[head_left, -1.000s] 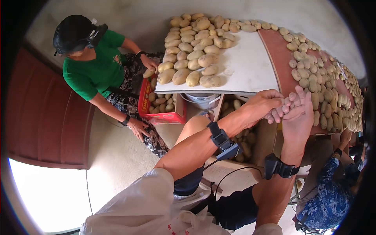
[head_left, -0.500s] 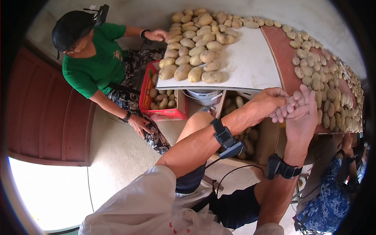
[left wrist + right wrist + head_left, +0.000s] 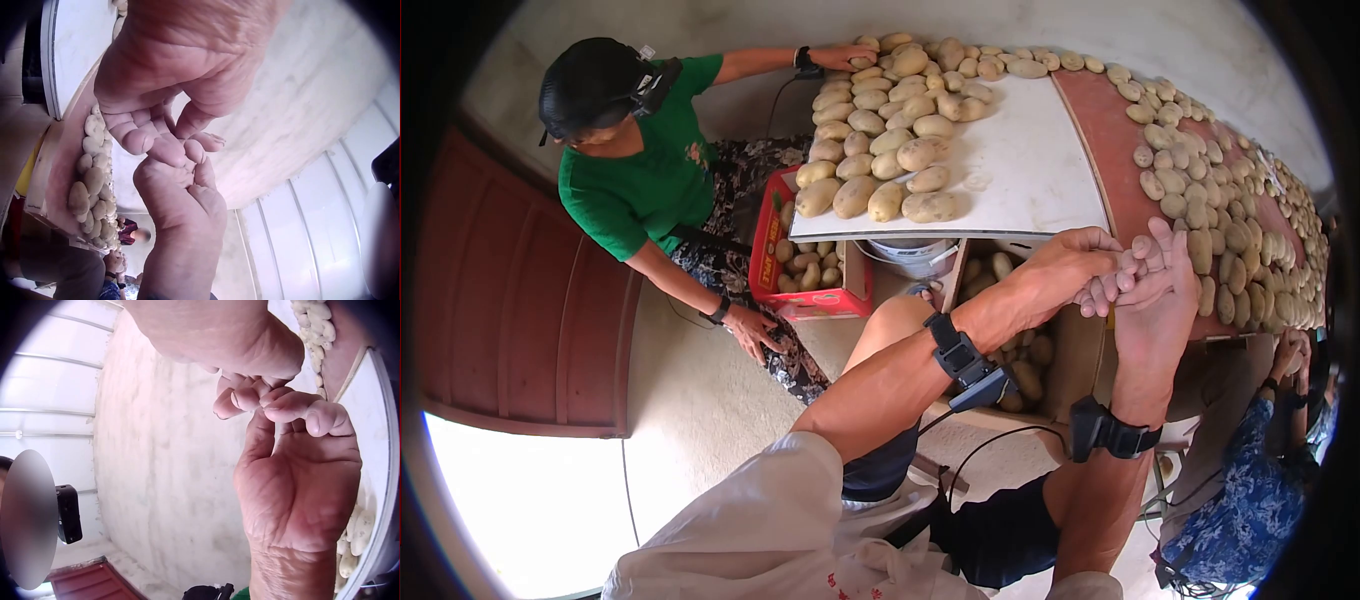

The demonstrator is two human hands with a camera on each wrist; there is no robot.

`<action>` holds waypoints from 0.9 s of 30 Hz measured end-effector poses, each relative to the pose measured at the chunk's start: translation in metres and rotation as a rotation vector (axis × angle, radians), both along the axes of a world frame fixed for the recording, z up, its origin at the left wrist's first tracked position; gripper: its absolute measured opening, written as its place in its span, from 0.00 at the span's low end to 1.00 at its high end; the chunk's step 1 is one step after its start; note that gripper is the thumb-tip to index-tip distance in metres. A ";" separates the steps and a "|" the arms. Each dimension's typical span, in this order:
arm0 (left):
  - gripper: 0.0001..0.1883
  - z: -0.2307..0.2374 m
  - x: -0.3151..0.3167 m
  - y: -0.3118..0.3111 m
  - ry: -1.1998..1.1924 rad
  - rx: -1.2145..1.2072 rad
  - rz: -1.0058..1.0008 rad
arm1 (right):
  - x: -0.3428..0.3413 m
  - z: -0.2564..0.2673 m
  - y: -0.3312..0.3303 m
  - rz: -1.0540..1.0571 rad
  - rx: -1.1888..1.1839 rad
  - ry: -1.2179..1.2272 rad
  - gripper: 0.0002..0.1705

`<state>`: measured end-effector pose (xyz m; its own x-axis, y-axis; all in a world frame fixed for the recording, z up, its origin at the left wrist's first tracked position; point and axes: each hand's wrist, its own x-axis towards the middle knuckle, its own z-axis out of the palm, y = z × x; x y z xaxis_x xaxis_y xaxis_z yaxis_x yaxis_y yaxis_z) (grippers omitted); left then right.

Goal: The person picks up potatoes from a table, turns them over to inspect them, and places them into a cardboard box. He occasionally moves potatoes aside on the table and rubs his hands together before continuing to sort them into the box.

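Observation:
My left hand (image 3: 1072,262) and right hand (image 3: 1150,290) meet in front of me, near the edge of the potato-covered table. Their fingertips touch and overlap, and neither hand holds an object. In the left wrist view, the fingers (image 3: 136,141) of the left hand bend loosely toward the right hand (image 3: 178,215). Seen from the right wrist, the left hand (image 3: 300,481) shows its palm, with fingers bent over against the right hand's fingers. Closest to them lie potatoes (image 3: 1201,250) on the reddish board (image 3: 1135,200).
A white board (image 3: 1030,150) bears rows of potatoes (image 3: 855,195). Beneath stand a red box (image 3: 762,245) of potatoes, a bucket (image 3: 910,258) and a carton (image 3: 1080,375) with more potatoes. A person in green (image 3: 615,190) sits left; another in blue (image 3: 1230,490) is at right.
My hands stay together in nearly the same pose. The person in green has moved a hand from the red box up to the potatoes at the white board's far corner.

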<state>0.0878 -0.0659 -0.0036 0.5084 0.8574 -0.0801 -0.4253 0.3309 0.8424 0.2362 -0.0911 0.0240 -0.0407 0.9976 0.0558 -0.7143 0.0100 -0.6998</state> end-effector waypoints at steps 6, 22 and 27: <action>0.06 -0.003 0.002 -0.001 -0.014 0.012 -0.005 | 0.000 -0.001 -0.001 -0.033 -0.025 -0.025 0.24; 0.07 -0.004 -0.001 0.003 -0.034 0.001 0.010 | 0.002 -0.006 0.003 0.054 0.038 -0.028 0.22; 0.06 -0.003 -0.001 0.002 -0.044 0.004 0.013 | 0.002 -0.005 0.004 0.031 0.021 -0.027 0.22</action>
